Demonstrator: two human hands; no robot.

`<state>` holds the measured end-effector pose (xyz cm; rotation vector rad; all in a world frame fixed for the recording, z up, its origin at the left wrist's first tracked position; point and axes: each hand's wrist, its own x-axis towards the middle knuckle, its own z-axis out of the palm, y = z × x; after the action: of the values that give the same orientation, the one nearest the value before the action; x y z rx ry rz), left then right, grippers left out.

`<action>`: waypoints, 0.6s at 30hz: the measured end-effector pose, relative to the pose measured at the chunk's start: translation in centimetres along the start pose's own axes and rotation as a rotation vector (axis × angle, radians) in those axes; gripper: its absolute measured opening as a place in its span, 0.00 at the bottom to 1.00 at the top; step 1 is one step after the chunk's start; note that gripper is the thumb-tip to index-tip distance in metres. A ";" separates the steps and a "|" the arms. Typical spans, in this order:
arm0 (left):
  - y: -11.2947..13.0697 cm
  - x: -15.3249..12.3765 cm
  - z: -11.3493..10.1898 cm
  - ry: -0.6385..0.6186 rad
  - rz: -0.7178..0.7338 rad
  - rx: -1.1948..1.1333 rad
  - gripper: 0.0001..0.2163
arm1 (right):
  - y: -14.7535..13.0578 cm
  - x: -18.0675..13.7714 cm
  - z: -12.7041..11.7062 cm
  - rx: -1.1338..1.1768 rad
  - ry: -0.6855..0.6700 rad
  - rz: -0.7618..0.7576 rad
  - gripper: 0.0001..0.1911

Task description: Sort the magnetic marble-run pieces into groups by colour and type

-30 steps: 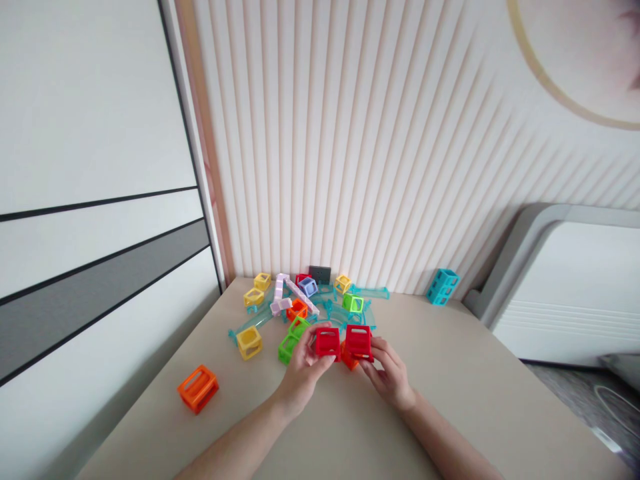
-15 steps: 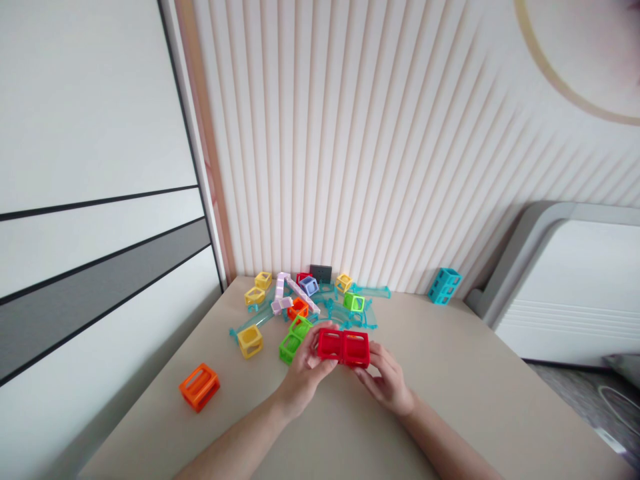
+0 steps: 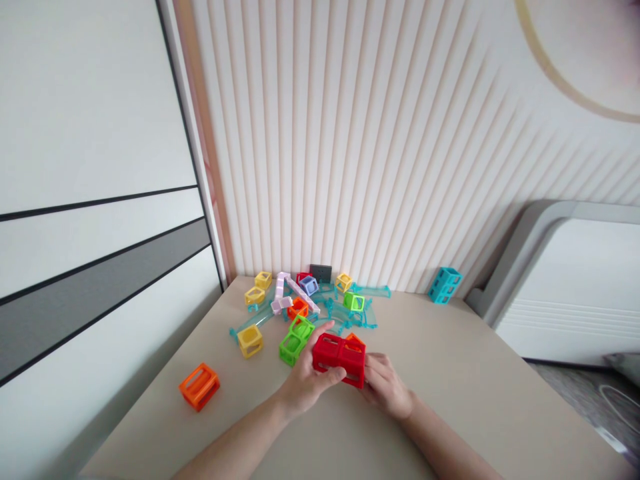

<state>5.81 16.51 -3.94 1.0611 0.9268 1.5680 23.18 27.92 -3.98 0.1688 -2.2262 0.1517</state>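
A pair of joined red hollow cube blocks [image 3: 340, 359] is held above the table between my hands. My left hand [image 3: 305, 381] grips its left end, thumb across the near side and fingers behind. At the right end, my right hand [image 3: 387, 387] is closed with curled fingers against the blocks; its fingertips are partly hidden. Just behind the red pair an orange block [image 3: 355, 342] shows in part. Beside my left hand lies a joined pair of green cube blocks [image 3: 293, 348].
Yellow [image 3: 250, 341] and orange [image 3: 199, 386] cubes lie to the left. Clear blue track pieces [image 3: 345, 313], lilac bars [image 3: 303, 295] and more cubes are heaped near the ribbed wall [image 3: 320, 167]. A teal block stack [image 3: 445, 285] stands at the back right.
The red pair has tilted, showing its top and right end, and dipped slightly. My right hand's fingers have curled in more at its right end. An orange block now shows behind it.
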 end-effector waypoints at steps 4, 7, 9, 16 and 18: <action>0.0 0.1 -0.1 0.003 0.005 0.057 0.39 | 0.1 -0.1 -0.1 0.011 -0.033 0.032 0.12; 0.0 0.1 -0.1 -0.010 -0.009 0.055 0.39 | 0.3 -0.4 0.1 0.056 -0.029 0.024 0.15; 0.0 0.1 -0.1 -0.015 -0.014 0.053 0.38 | 0.4 -0.6 0.2 0.077 -0.021 0.016 0.15; 0.3 -0.1 -0.1 -0.018 -0.032 0.041 0.36 | 0.1 -0.1 -0.4 0.074 -0.117 0.055 0.13; 0.4 -0.1 0.1 -0.025 -0.023 0.038 0.35 | -0.3 0.2 -0.4 0.101 -0.080 0.066 0.10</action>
<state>5.79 16.30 -3.53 1.0906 0.9517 1.5208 23.42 27.70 -3.56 0.1583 -2.3061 0.2985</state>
